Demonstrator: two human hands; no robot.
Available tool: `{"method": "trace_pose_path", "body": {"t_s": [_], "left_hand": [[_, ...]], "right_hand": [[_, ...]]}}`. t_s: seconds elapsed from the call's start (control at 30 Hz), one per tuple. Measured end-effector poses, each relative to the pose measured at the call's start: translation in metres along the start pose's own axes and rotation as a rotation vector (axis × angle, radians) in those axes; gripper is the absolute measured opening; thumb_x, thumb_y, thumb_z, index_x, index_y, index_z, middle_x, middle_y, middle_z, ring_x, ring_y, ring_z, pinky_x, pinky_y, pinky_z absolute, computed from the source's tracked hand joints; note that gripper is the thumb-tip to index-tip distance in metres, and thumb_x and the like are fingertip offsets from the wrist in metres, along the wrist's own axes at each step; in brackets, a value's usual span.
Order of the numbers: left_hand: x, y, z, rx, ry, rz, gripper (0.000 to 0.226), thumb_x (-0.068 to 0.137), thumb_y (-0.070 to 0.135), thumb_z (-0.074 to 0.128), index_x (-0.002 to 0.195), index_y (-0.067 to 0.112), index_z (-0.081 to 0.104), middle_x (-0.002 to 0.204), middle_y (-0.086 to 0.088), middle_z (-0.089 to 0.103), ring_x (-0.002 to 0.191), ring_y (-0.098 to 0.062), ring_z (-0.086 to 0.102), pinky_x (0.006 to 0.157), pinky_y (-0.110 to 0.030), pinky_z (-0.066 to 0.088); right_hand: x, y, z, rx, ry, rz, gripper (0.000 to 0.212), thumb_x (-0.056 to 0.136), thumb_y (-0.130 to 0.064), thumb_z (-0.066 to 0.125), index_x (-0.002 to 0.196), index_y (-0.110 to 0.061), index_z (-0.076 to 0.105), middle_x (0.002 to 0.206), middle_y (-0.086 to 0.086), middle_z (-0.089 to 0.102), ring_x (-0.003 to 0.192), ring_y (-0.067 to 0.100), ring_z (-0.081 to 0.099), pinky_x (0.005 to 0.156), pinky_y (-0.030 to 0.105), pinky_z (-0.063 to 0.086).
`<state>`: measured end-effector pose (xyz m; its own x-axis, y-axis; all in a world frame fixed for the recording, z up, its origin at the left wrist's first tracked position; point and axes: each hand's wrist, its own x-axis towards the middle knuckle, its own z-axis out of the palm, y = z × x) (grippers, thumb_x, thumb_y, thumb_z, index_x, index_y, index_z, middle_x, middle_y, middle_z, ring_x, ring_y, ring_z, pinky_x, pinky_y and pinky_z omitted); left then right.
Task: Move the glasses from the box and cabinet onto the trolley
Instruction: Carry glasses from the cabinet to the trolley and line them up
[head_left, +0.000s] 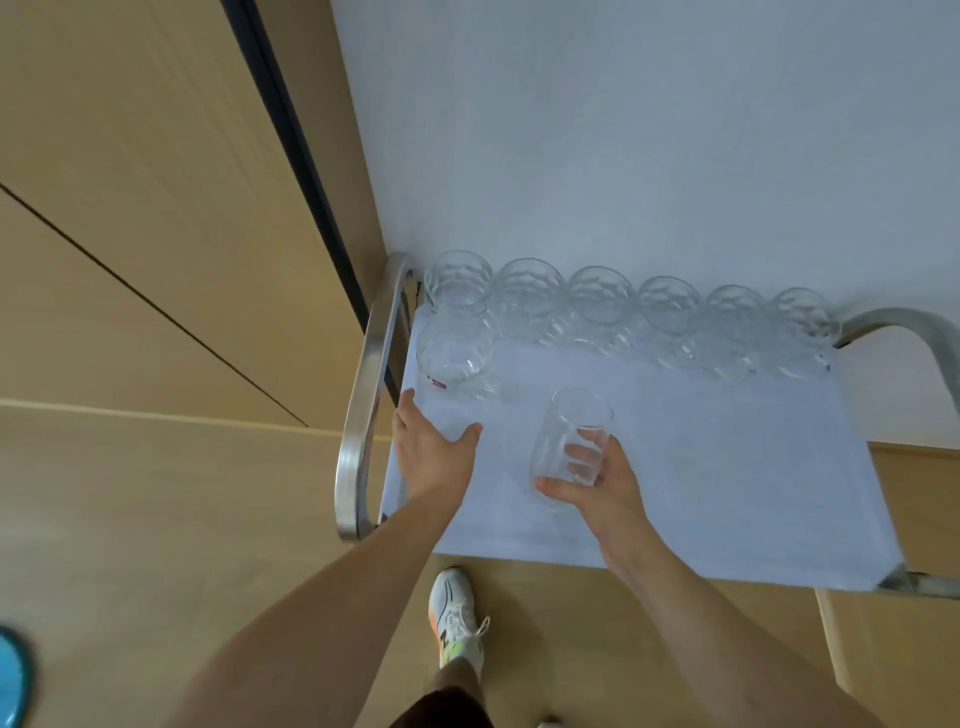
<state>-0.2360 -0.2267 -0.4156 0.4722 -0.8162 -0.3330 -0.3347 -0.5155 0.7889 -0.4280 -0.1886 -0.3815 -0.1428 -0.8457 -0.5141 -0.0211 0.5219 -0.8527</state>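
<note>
While right hand (597, 486) grips glass (571, 447), mouth tilts toward far-left.

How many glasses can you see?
8. Six clear faceted glasses line the far edge of the white-covered trolley, one glass stands in front at the left end, and the right hand holds one smooth glass.

The trolley's handle (363, 395) is brushed metal with a dull sheen. Its top carries a matt pale cloth (701, 467), perhaps paper. The glasses (530, 291) are clear, faceted, glossy glass; the held glass (569, 447) is smooth. The floor (156, 493) looks like matt wood.
</note>
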Motion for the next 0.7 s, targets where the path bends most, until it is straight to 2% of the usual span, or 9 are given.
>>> {"method": "trace_pose_path", "body": {"t_s": [0.1, 0.3, 0.4, 0.57, 0.7], "left_hand": [[-0.029, -0.014, -0.003, 0.090, -0.058, 0.031, 0.081, 0.085, 0.042, 0.077, 0.151, 0.026, 0.033, 0.154, 0.001, 0.039, 0.141, -0.023, 0.036, 0.095, -0.031, 0.038], [-0.107, -0.038, -0.001, 0.302, -0.091, 0.247, 0.058, 0.091, 0.038, 0.071, 0.142, 0.020, 0.052, 0.151, -0.002, 0.046, 0.141, -0.023, 0.034, 0.116, -0.042, 0.035], [-0.153, -0.055, -0.001, 0.386, -0.129, 0.293, 0.052, 0.093, 0.034, 0.068, 0.141, 0.020, 0.054, 0.155, -0.003, 0.042, 0.144, -0.022, 0.028, 0.117, -0.040, 0.031], [-0.228, -0.077, -0.003, 0.487, -0.138, 0.350, 0.051, 0.092, 0.028, 0.068, 0.140, 0.018, 0.057, 0.154, -0.007, 0.044, 0.144, -0.026, 0.031, 0.117, -0.037, 0.026], [-0.265, -0.084, 0.001, 0.510, -0.142, 0.367, 0.053, 0.091, 0.028, 0.070, 0.141, 0.018, 0.056, 0.152, -0.007, 0.047, 0.143, -0.027, 0.035, 0.116, -0.037, 0.028]], "right_hand": [[-0.018, 0.012, -0.010, -0.021, -0.026, -0.027, 0.076, 0.065, -0.004, 0.092, 0.126, -0.026, 0.052, 0.124, 0.000, 0.062, 0.114, 0.016, 0.059, 0.082, 0.022, 0.048], [-0.068, 0.047, -0.047, 0.004, -0.077, -0.021, 0.077, 0.066, -0.008, 0.092, 0.127, -0.032, 0.052, 0.125, -0.004, 0.060, 0.114, 0.011, 0.057, 0.078, 0.021, 0.047], [-0.099, 0.067, -0.071, 0.014, -0.113, -0.019, 0.077, 0.069, -0.008, 0.091, 0.128, -0.036, 0.050, 0.125, -0.006, 0.058, 0.116, 0.007, 0.055, 0.075, 0.020, 0.046], [-0.147, 0.099, -0.112, 0.016, -0.143, -0.038, 0.083, 0.069, -0.005, 0.090, 0.138, -0.026, 0.048, 0.129, -0.001, 0.057, 0.120, 0.016, 0.055, 0.087, 0.027, 0.046], [-0.170, 0.120, -0.134, 0.007, -0.162, -0.050, 0.084, 0.068, -0.007, 0.092, 0.137, -0.028, 0.049, 0.129, 0.001, 0.057, 0.116, 0.013, 0.056, 0.079, 0.021, 0.047]]}}
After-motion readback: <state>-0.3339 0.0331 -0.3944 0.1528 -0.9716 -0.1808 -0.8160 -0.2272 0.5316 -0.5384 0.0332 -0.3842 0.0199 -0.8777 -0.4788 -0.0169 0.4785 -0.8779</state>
